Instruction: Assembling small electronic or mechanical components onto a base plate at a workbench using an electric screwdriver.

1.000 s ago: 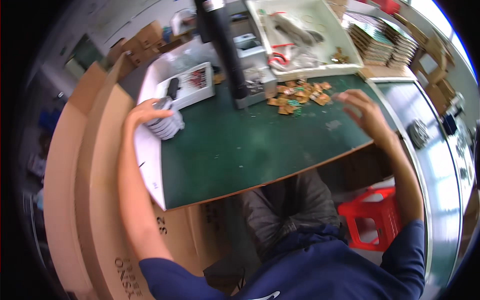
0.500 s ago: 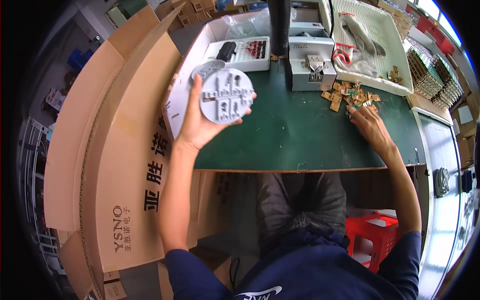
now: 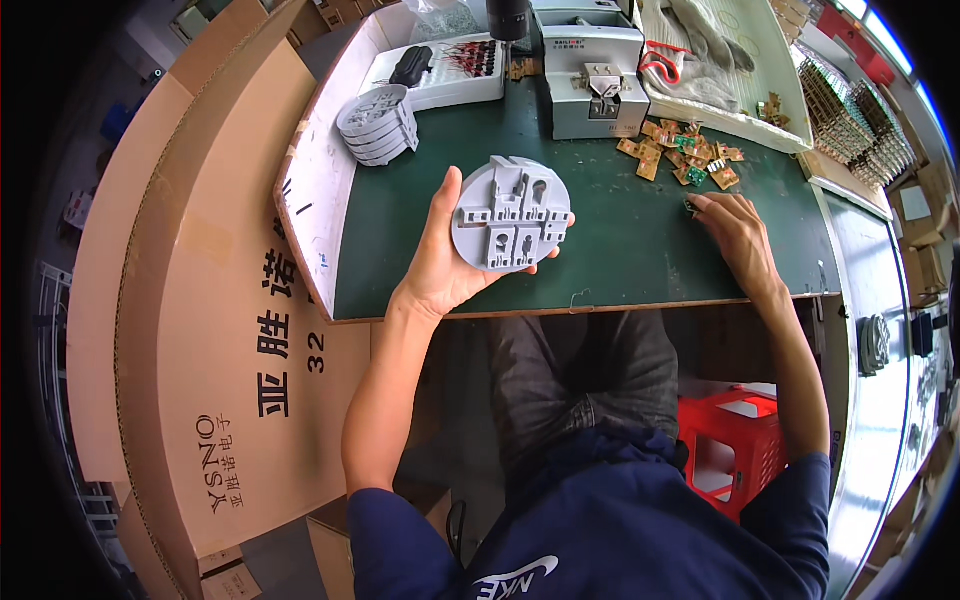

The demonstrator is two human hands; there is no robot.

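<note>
So the disc (image 3: 510,240) sits in the left hand (image 3: 435,270), held face up over the near part of the green table (image 3: 620,245). Grip's closed: thumb on the left edge, palm and fingers underneath, fingertips poking out past the right and lower rim. Looks like moulded grey plastic, so I'd guess it's light and stiff, matt enough not to be very slippery. The raised ribs and little slots on top look like the fragile bit, so I'd hold it by the rim or from below, like here, and keep pressure off the walls. The right hand (image 3: 740,240) has its fingertips pinched on a small green bit (image 3: 690,207), mostly hidden, so can't tell its shape. Probably light and rigid, best taken by the edges. Just beyond is a loose pile (image 3: 685,150) of flat, coppery-brown boards with a few green ones, squarish and hard-edged. Over left there's a stack (image 3: 378,125) of similar grey discs, leaning a bit. Behind the pile, a boxy grey metal-looking machine (image 3: 598,125) and a white tray (image 3: 725,122) with limp, fuzzy-looking grey gloves (image 3: 690,75) in it.
</note>
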